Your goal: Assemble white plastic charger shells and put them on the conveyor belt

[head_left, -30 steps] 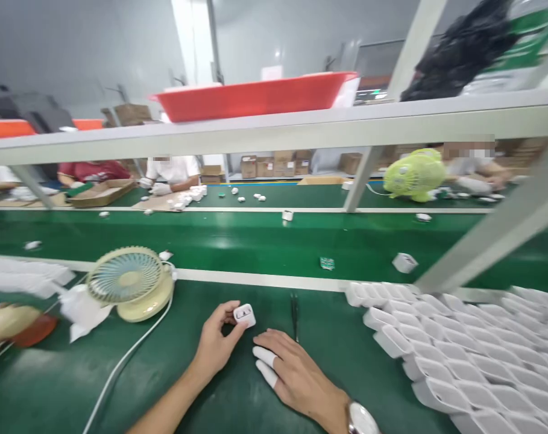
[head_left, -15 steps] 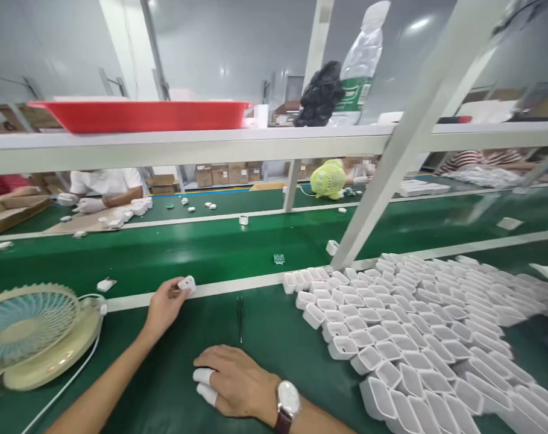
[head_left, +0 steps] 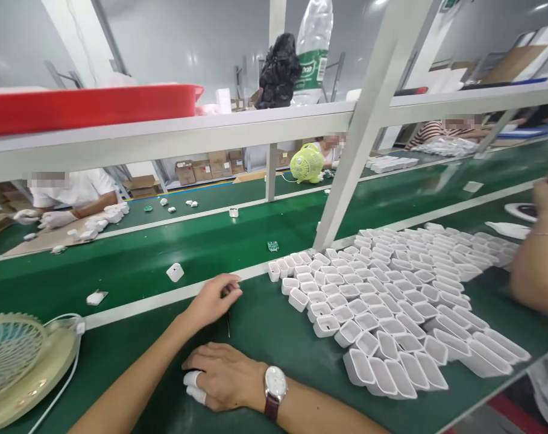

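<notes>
Head view: big green table [head_left: 283, 337] w/ a green belt [head_left: 201, 241] behind. White cups [head_left: 396, 304] fill the R side, tops up; most show just white insides, a few w/ a small dark hole. Red tray [head_left: 93, 108] up on the shelf [head_left: 174, 134], L side; can't see in it. L hand [head_left: 217, 298] is out by the belt edge, thumb & fingers bent but apart, nothing seen in them. R hand [head_left: 228, 374] lies palm down, fingers loose, no grip seen. White case [head_left: 175, 272] on the belt, past L hand & to its L. Thin dark tool [head_left: 229, 325] points long-ways away from the person: L hand, the nearer one, hides its far part (touching? can't tell); its near end is by the R knuckles.
</notes>
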`<action>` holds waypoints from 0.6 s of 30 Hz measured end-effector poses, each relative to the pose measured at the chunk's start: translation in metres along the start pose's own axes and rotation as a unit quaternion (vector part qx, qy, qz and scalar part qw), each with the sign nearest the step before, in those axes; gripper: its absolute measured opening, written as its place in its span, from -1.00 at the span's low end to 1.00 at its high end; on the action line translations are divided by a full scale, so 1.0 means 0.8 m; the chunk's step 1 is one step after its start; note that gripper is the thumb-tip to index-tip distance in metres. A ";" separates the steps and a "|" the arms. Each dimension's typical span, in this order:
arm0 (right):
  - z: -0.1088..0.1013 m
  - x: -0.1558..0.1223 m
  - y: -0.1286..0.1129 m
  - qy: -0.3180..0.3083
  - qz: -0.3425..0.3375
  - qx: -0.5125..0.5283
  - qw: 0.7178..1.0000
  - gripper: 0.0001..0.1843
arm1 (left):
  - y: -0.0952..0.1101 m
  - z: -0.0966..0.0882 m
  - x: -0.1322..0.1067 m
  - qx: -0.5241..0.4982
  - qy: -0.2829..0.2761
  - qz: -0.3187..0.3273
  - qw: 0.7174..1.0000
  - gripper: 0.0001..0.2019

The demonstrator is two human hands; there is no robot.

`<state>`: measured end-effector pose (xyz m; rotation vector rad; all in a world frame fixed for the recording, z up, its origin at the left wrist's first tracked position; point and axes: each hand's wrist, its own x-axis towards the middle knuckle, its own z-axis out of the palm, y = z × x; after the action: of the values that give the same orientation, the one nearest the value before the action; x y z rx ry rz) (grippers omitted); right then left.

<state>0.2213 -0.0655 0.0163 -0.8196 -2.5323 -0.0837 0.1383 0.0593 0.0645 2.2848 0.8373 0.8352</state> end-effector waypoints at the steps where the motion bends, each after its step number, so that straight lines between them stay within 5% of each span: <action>1: 0.000 0.000 -0.001 -0.004 0.004 -0.003 1.000 -0.73 | 0.022 0.015 0.005 0.010 -0.083 0.052 0.995 -0.73; 3: 0.001 0.002 -0.001 -0.028 0.011 -0.008 1.000 -0.74 | 0.063 0.040 0.016 0.057 -0.184 0.118 0.974 -0.68; 6: 0.005 0.003 0.001 -0.071 0.003 -0.007 0.997 -0.78 | 0.105 0.067 0.037 0.146 -0.256 0.149 0.944 -0.64; 11: 0.010 -0.001 0.004 -0.056 -0.010 0.009 0.998 -0.72 | 0.122 0.092 0.059 0.217 -0.312 0.143 0.914 -0.74; 14: 0.007 -0.003 0.003 -0.076 0.008 0.020 0.997 -0.77 | 0.118 0.084 0.052 0.223 -0.309 0.129 0.916 -0.83; 18: -0.001 -0.002 0.001 -0.065 0.021 0.029 0.997 -0.81 | 0.100 0.038 0.020 0.168 -0.251 0.093 0.949 -0.80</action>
<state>0.2232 -0.0663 0.0159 -0.8797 -2.6240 0.0588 0.1981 0.0103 0.1047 2.7334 0.5647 0.1560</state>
